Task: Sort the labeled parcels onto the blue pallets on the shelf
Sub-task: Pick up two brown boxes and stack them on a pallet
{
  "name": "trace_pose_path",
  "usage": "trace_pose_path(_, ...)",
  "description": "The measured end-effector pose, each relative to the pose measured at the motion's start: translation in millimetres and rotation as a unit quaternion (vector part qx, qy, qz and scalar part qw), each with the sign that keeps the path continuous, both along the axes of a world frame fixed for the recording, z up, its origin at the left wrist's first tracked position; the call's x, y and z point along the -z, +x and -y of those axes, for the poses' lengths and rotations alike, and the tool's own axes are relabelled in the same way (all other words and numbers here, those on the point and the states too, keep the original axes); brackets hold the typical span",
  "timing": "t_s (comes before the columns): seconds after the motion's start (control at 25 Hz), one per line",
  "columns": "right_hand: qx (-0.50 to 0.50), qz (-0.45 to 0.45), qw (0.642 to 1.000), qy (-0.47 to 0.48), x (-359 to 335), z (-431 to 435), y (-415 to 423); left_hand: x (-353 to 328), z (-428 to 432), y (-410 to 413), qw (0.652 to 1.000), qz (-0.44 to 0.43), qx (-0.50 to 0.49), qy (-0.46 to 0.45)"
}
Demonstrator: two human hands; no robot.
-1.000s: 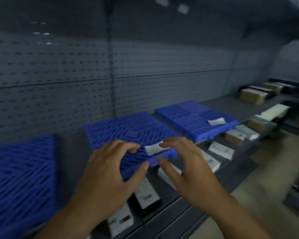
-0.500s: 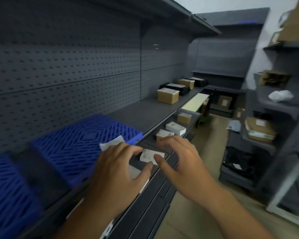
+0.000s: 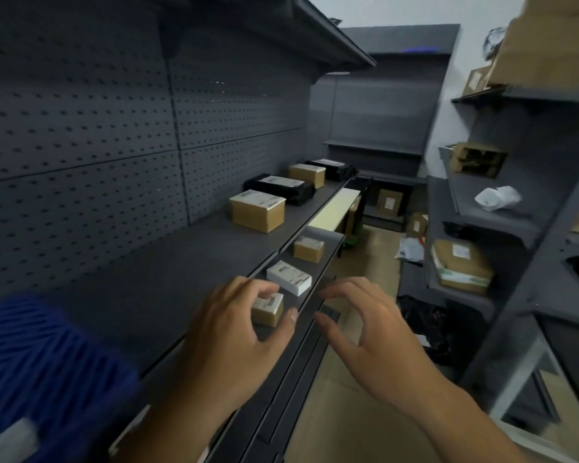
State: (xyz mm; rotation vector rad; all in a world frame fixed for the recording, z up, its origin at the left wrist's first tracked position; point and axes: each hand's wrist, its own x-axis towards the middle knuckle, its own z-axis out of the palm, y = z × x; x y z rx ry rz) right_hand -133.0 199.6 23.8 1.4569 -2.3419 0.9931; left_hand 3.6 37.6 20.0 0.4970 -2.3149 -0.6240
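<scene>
Small brown parcel (image 3: 267,310) sits on the lower ledge (image 3: 318,262), the left hand (image 3: 228,335) with fingers (image 3: 261,289) curled over it and thumb beside it; whether they touch it, I cannot tell. A second ago both hands hovered at a blue pallet (image 3: 47,362), now off to the left. The right hand (image 3: 365,325) hangs half-open, empty. The next pick looks begun.

I see a small brown parcel (image 3: 268,311), a white parcel (image 3: 288,277) and a second brown parcel (image 3: 309,249) lying flat in a row on the lower shelf ledge (image 3: 328,236) mid-frame, with a blurred blue pallet (image 3: 47,362) at lower left.
</scene>
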Motion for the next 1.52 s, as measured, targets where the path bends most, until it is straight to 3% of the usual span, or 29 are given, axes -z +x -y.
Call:
trace_pose_path(0.32,-0.05,0.075,0.996,0.014,28,17,-236,2,22,-196,0.995,0.021,-0.091,0.031)
trace_pose_path(0.56,-0.107,0.087,0.99,0.029,27,79,-363,-5,81,-276,0.978,0.011,-0.204,0.032)
trace_pose_path(0.72,-0.151,0.08,0.984,0.049,31,135,-422,0,137,-313,0.96,-0.055,-0.273,0.037)
trace_pose_path(0.96,-0.203,0.142,0.969,0.019,37,219,-531,19,174,-357,0.903,-0.08,-0.412,0.089)
trace_pose_path(1.12,-0.236,0.212,0.948,0.019,57,284,-611,31,186,-371,0.835,-0.099,-0.527,0.121)
trace_pose_path(1.36,-0.205,0.217,0.947,-0.121,29,366,-692,25,185,-404,0.815,-0.169,-0.53,0.159)
trace_pose_path(1.52,-0.12,0.351,0.923,-0.103,26,428,-738,37,182,-415,0.775,-0.188,-0.571,0.196)
